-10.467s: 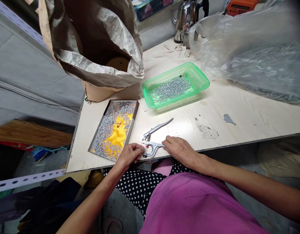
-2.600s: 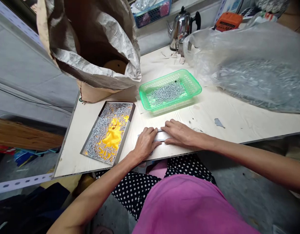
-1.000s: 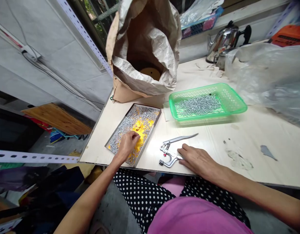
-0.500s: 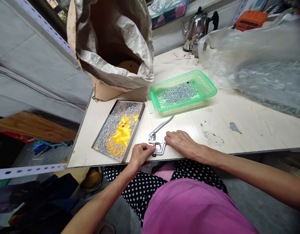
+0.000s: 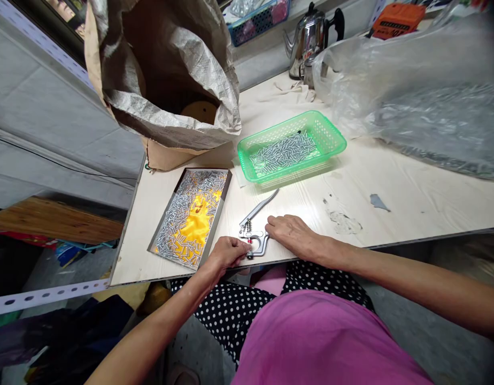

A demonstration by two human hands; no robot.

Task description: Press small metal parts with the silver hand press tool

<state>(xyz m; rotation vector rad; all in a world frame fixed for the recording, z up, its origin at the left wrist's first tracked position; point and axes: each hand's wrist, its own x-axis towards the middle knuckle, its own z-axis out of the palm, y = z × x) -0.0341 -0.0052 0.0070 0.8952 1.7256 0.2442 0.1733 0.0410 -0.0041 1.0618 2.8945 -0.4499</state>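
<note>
Snap-fastener pliers (image 5: pixel 255 235) lie near the table's front edge, with a coil spring and one silver handle (image 5: pixel 260 207) slanting up to the right. My left hand (image 5: pixel 230 251) pinches at the jaw opening, by a small red part; whatever is between its fingertips is too small to make out. My right hand (image 5: pixel 293 235) rests on the table, its fingers curled at the right end of the pliers' frame and covering what lies beneath. Left of the pliers is a shallow tray (image 5: pixel 218 227) of small silver spring-like pieces on yellow cloth. More silver pieces fill a green basket (image 5: pixel 331 140).
A large paper-lined sack (image 5: pixel 170 131) stands open at the back left. Behind the basket are a metal kettle (image 5: pixel 309 40) and an orange box (image 5: pixel 397 20). A big clear plastic bag (image 5: pixel 411 101) spreads over the right side. A grey scrap (image 5: pixel 378 202) lies on the table.
The view has shifted slightly, so the table things sit a little further left in the picture. Both hands keep nearly the same place at the pliers.
</note>
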